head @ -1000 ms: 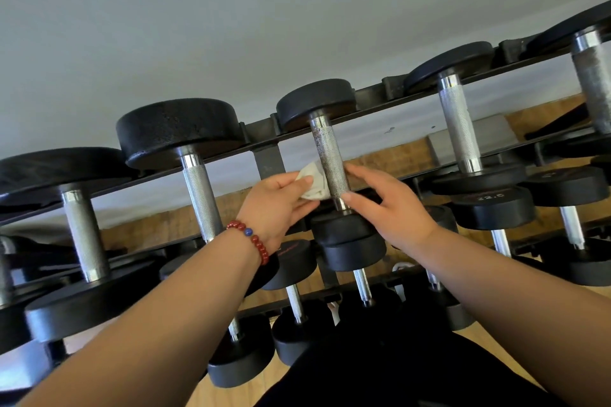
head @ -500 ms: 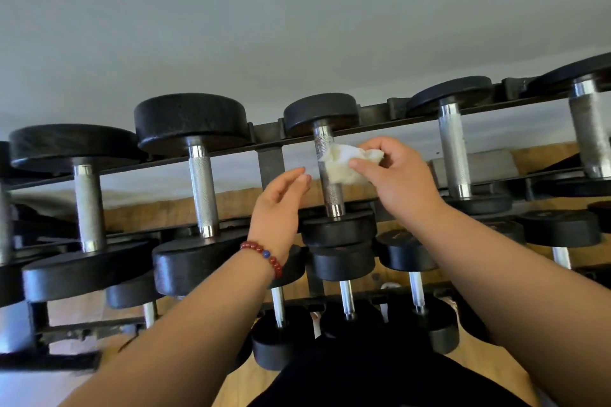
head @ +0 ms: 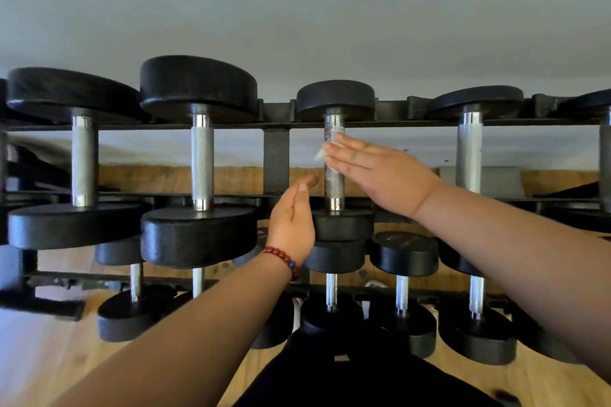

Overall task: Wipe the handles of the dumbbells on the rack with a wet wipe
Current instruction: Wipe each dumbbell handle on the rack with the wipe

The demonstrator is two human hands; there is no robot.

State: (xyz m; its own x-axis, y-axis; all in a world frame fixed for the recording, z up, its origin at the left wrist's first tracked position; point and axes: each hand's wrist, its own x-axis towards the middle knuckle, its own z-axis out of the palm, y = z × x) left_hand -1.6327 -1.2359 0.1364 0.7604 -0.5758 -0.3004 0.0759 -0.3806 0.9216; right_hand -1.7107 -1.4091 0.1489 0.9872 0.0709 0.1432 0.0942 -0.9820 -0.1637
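Pressing a wet wipe (head: 321,154) flat against the knurled handle (head: 334,190) of the middle dumbbell (head: 335,97) on the top tier of the rack (head: 276,155), your right hand (head: 380,172) reaches in from the right. Its fingers are straight and close together, not curled round the bar. Only a small white corner of the wipe shows, poking out past your fingertips (head: 334,149) on the handle's left side, in its upper half. Your left hand (head: 291,221) hovers just below and left of the same handle, fingers extended and relaxed, holding nothing; whether it touches the bar cannot be told. A red bead bracelet (head: 284,258) circles that wrist. The dumbbell lies across the rack's two rails, a black head at either end. On the same tier, larger dumbbells (head: 198,86) sit to its left and another to its right, with smaller dumbbells (head: 403,251) on the tier beneath. A wooden floor (head: 49,357) shows under the rack, and a pale wall (head: 297,10) rises behind it.
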